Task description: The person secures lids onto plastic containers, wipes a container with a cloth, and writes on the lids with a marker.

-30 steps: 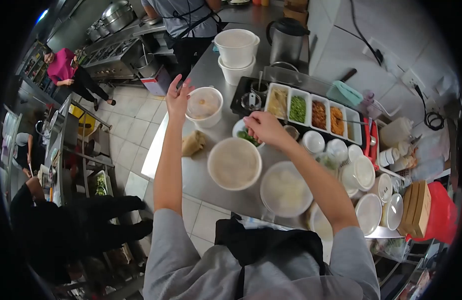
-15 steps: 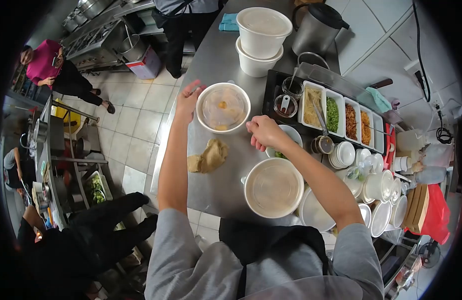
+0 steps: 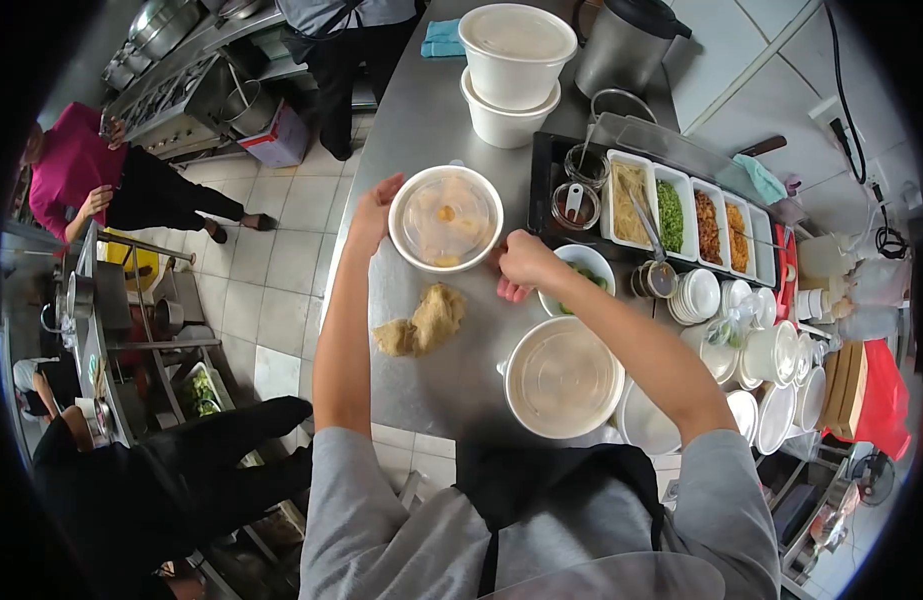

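Note:
A round white takeaway bowl [image 3: 411, 254] with a clear lid stands on the steel counter, yellowish pieces showing through the lid. My left hand [image 3: 374, 212] lies against its left rim, fingers wrapped around the side and partly hidden. At the lower right rim, my right hand [image 3: 528, 263] is closed with curled fingers, its thumb side touching the bowl. A crumpled tan cloth [image 3: 421, 322] lies just below the bowl. Beneath my right forearm sit a small bowl of greens [image 3: 588, 268] and another lidded bowl [image 3: 561, 380].
Two stacked lidded bowls [image 3: 513, 75] stand at the back beside a metal jug [image 3: 626, 45]. A black topping tray [image 3: 546, 165] holds several white tubs and glass jars. Stacked lids and containers [image 3: 771, 352] crowd the right. Other people [image 3: 76, 170] stand across the aisle.
My left hand's fingers have come in from spread to rest against the bowl's rim. My right hand has moved slightly closer to the bowl. The person in pink has shifted.

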Motion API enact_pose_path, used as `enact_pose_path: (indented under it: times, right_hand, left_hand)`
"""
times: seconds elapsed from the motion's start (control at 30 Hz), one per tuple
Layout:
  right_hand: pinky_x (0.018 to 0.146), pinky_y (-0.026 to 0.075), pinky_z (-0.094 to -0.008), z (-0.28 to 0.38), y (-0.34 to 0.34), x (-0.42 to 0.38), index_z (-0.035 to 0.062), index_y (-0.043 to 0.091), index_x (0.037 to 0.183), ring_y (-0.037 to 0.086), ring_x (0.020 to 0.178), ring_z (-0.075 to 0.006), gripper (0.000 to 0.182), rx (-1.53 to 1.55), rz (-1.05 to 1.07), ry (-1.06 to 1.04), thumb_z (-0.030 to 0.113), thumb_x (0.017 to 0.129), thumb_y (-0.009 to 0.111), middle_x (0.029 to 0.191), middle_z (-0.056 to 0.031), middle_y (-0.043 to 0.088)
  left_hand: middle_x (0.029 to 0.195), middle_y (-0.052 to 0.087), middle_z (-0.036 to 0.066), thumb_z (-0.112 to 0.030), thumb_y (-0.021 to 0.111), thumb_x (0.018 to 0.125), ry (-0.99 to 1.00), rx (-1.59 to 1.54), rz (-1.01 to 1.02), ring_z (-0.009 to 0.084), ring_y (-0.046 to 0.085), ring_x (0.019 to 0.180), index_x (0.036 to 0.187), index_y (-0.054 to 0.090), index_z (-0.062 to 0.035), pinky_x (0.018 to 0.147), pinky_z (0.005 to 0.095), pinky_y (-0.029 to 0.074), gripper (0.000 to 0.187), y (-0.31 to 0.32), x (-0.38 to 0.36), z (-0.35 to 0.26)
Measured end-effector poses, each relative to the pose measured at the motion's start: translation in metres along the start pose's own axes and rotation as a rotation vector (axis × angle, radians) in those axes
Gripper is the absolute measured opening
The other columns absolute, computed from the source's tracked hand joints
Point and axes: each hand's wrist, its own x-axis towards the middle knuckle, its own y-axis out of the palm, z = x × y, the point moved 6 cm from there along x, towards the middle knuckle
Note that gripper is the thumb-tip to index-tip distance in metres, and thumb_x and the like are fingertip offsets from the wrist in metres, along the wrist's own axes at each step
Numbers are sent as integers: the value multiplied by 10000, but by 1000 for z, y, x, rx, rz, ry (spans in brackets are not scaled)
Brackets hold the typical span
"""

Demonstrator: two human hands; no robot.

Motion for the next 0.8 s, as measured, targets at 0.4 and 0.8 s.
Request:
enact_pose_path:
  times: [0.4, 0.8]
  right_hand:
    - [775, 468, -408, 21, 14, -17, -124, 440, 1055, 545, 896, -300, 374, 661, 115, -90, 197, 867, 405, 1021, -209, 494]
    - [693, 496, -348, 18, 1, -40, -98, 425, 1151, 586, 852, -264, 454, 290, 10, -57, 281, 902, 405, 1025, -201, 526]
  left_hand:
    - [842, 607, 161, -420, 382, 894, 22, 193, -388, 212, 554, 803, 1007, 565, 67, 747, 327, 419, 533, 23, -55, -39]
    - [755, 558, 256, -452, 296, 900, 77, 406, -482, 372, 531, 732, 905, 569, 68, 687, 420, 393, 588, 24, -65, -49]
